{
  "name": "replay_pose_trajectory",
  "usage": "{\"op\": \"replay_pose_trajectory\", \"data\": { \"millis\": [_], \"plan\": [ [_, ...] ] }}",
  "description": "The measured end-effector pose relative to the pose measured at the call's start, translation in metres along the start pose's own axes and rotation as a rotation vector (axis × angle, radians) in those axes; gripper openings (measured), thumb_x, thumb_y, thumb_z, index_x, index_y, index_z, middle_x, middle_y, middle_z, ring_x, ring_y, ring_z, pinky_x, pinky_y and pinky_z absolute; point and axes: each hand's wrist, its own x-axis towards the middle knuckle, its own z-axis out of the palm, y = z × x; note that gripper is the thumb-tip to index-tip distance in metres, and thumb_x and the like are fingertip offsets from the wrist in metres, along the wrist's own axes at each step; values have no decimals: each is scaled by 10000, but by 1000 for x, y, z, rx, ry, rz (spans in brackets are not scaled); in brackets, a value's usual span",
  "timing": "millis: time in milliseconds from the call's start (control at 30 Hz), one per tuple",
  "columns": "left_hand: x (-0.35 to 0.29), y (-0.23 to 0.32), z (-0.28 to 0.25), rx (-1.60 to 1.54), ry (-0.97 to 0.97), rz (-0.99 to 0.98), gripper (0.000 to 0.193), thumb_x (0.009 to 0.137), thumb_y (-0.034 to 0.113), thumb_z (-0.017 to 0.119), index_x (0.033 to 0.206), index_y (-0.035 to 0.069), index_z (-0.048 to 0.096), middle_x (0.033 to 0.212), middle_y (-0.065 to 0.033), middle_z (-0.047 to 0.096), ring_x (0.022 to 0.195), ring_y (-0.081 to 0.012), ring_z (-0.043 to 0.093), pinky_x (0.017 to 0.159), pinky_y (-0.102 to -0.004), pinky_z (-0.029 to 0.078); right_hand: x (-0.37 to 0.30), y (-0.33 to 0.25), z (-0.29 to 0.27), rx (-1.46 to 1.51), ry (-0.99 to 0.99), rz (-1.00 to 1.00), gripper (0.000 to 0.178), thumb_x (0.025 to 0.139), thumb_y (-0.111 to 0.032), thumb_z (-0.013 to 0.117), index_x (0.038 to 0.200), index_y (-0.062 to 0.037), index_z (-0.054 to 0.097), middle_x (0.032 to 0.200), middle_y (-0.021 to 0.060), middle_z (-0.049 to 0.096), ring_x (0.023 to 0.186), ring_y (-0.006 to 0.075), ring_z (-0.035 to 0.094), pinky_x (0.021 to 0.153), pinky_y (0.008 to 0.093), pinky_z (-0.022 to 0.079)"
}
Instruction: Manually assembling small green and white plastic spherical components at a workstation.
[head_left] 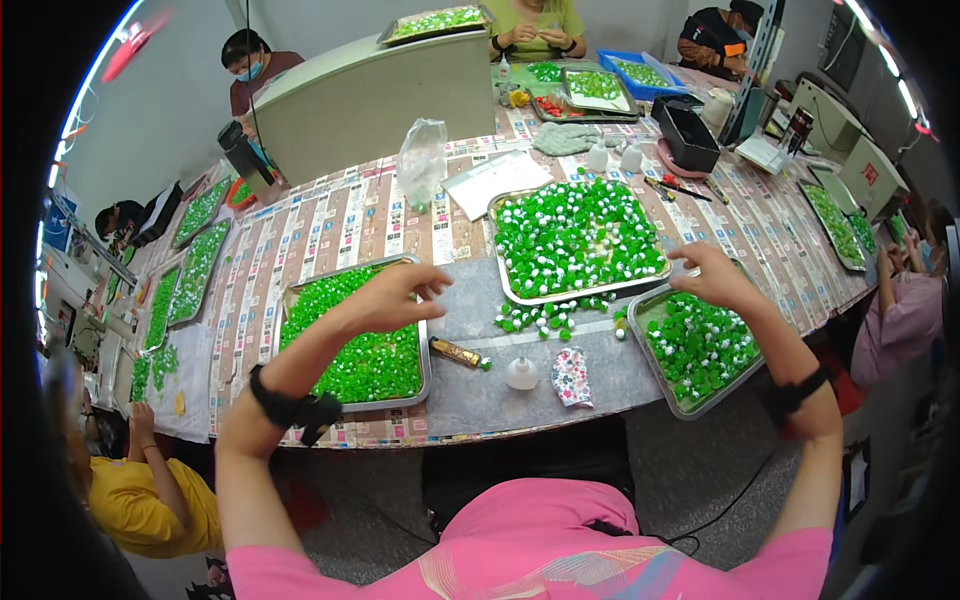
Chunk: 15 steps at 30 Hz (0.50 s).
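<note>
My left hand (402, 298) is raised over the right side of a metal tray (425, 365) full of small green pieces (370, 360). Its fingers are bent but apart, and I see nothing in them. Between my hands and a bit farther off, another tray (560, 297) holds green pieces with white balls (575, 235). My right hand (712, 278) hovers above the far end of a third tray (722, 396), thumb and fingers apart and bare. Green pieces with white tips (695, 345) fill that tray. Loose pieces (545, 318) lie in front of the middle tray.
Nearest me are a small white bottle (521, 374), a floral cloth piece (572, 378) and a brown-gold cylinder (455, 352). Beyond lie a clear plastic bag (422, 160), white paper (497, 182), a grey-green cloth (570, 139) and a black box (686, 130). Several co-workers sit around.
</note>
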Motion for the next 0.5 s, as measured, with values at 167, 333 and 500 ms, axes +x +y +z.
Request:
{"op": "replay_pose_trajectory", "data": {
  "millis": [167, 333, 500],
  "plan": [
    [60, -23, 38, -520, -47, -322, 487, 852, 159, 626, 1249, -67, 459, 1026, -136, 604, 882, -184, 622, 753, -281, 515, 43, 32, 35, -147, 123, 64, 518, 692, -223, 713, 1152, -29, 572, 1089, 214, 586, 1009, 364, 568, 881, 399, 458],
    [87, -32, 76, -562, -166, -379, 513, 827, 126, 626, 1250, -92, 436, 1001, -124, 599, 816, -161, 627, 685, -254, 523, 70, 64, 53, -88, 90, 265, 535, 704, -167, 696, 1178, 26, 539, 1091, 222, 603, 969, 358, 598, 830, 383, 484],
    [89, -22, 95, -704, -111, -406, 497, 748, 12, 659, 1195, -71, 459, 944, -93, 577, 816, -167, 620, 716, -284, 542, 91, 70, 64, 462, 32, 513, 389, 726, -27, 659, 1106, 29, 595, 940, 171, 647, 785, 257, 637, 644, 363, 502]
  ]
}}
